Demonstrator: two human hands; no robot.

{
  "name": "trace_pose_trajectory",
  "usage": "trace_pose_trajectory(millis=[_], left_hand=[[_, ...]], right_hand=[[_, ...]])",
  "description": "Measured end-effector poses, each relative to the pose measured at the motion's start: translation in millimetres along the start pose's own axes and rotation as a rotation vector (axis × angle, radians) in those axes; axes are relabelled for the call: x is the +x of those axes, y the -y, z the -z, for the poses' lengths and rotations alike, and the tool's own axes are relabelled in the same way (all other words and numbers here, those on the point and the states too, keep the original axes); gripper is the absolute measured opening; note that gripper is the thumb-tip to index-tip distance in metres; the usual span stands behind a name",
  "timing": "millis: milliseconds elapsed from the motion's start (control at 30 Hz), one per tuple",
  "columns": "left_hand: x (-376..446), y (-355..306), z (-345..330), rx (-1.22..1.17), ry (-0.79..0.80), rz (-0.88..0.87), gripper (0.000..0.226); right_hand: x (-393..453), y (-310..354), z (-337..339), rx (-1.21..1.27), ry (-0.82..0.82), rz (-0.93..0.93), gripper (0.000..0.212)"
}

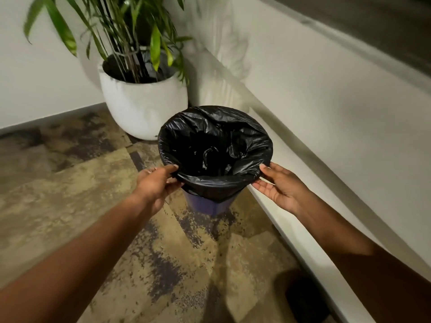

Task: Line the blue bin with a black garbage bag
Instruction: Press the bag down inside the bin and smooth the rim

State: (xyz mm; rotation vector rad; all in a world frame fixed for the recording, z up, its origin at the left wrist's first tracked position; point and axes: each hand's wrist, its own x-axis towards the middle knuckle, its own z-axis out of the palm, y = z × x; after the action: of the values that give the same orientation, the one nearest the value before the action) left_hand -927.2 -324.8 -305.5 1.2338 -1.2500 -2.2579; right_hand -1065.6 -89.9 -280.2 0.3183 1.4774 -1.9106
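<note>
A: Where do we stand?

B: Our left hand (155, 183) pinches the black garbage bag (215, 145) at the rim's eight o'clock; our right hand (281, 186) pinches it at four o'clock; the blue bin (208, 206) sits on the floor, the white planter (143, 106) at its eleven o'clock.

A: Risks?

B: We judge that tugging unevenly could slip the cuff off the far rim, or tear the thin film; it looks glossy, crinkled, slack inside.

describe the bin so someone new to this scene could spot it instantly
Find the big white planter with the leafy plant in the corner. Just in front of it, beside the white ledge, stands the blue bin, smaller and narrower. Only it has a black garbage bag folded over its rim, pinched by both hands.
</note>
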Motion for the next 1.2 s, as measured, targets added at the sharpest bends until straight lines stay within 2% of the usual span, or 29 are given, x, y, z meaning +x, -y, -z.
trace_pose_trajectory(millis=[133,300,433,533,600,767,967,1033,1133,1200], left_hand=[[22.0,-44.4,7.1,-0.033,0.016,-0.028,0.033],[50.5,-79.3,12.7,-0.097,0.022,-0.064,0.002],[86.2,-84.7,10.3,-0.137,0.014,-0.065,0.007],[122.7,-78.4,4.9,-0.16,0.01,-0.056,0.005],[163.0,-69.4,0.3,-0.173,-0.014,-0.047,0.019],[262.9,-43.5,-6.9,-0.135,-0.027,-0.01,0.032],[387.5,-9.4,-22.9,-0.209,-0.079,0.098,0.023],[424.8,0.7,-28.7,-0.187,-0.076,0.122,0.018],[471.2,20.3,-30.5,-0.181,-0.074,0.135,0.039],[499.1,35.0,-29.4,-0.189,-0.08,0.159,0.038]], right_hand=[[16.0,23.0,-44.8,-0.001,-0.001,0.016,0.041],[46.0,43.1,-87.2,-0.011,0.01,0.036,0.041],[87.1,51.3,-105.2,-0.052,-0.006,0.026,0.041],[127.6,46.8,-109.3,-0.107,-0.023,0.005,0.043],[170.5,41.7,-110.8,-0.131,-0.027,-0.008,0.043],[270.3,25.7,-108.2,-0.181,0.03,-0.034,0.04],[408.8,8.1,-97.0,-0.248,0.007,-0.074,0.05],[449.7,-3.1,-95.2,-0.241,0.006,-0.091,0.046],[498.1,-25.5,-90.6,-0.221,0.002,-0.117,0.035],[525.3,-39.2,-86.4,-0.203,0.0,-0.136,0.033]])
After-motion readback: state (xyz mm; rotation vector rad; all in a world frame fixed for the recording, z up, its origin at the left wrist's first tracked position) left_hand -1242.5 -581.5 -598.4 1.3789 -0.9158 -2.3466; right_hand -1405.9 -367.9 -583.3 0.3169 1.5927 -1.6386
